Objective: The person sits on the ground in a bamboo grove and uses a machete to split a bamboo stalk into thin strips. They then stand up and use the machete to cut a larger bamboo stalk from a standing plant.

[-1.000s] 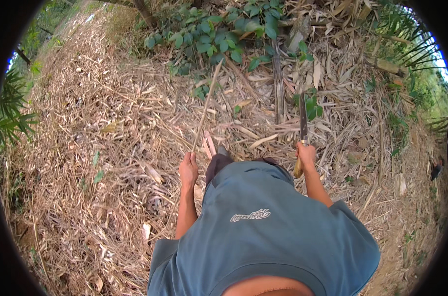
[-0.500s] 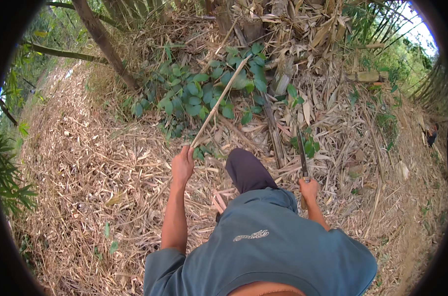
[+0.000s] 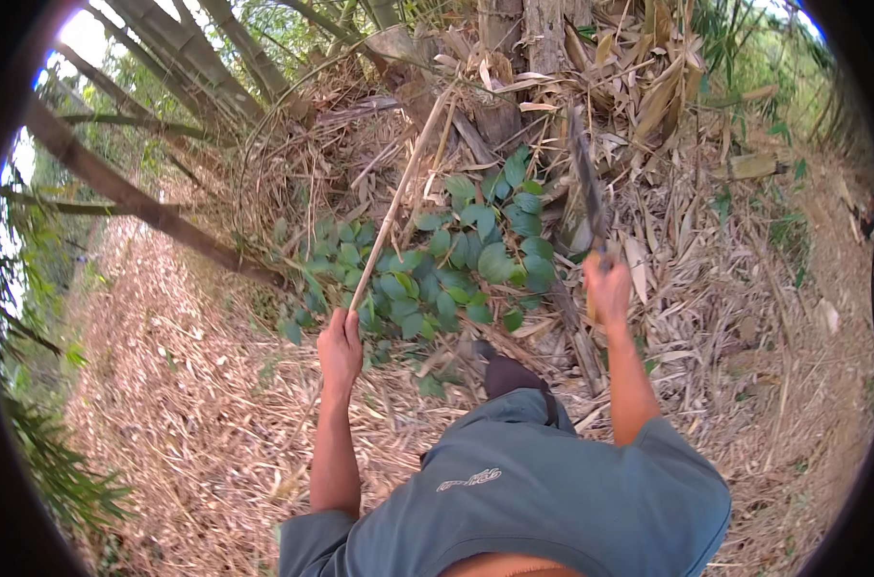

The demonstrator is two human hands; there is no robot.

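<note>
Head view looks down on a person in a grey-blue shirt (image 3: 543, 500) standing on ground thick with dry straw-coloured leaf litter (image 3: 177, 404). Left hand (image 3: 341, 346) is clenched around the lower end of a thin pale dry stalk (image 3: 398, 197), which slants up and to the right toward the base of a bamboo clump (image 3: 514, 38). Right hand (image 3: 607, 287) is closed on the handle of a long dark blade (image 3: 584, 173), held upright with its tip pointing at the same clump. Between the two hands spreads a patch of broad green leaves (image 3: 456, 260), low against the trunks. Dry brown husks (image 3: 668, 87) hang tangled behind the blade. Thick grey-brown bamboo stems (image 3: 129, 197) lean across the upper left, and a dark shoe (image 3: 510, 373) shows just below the leaves.
</note>
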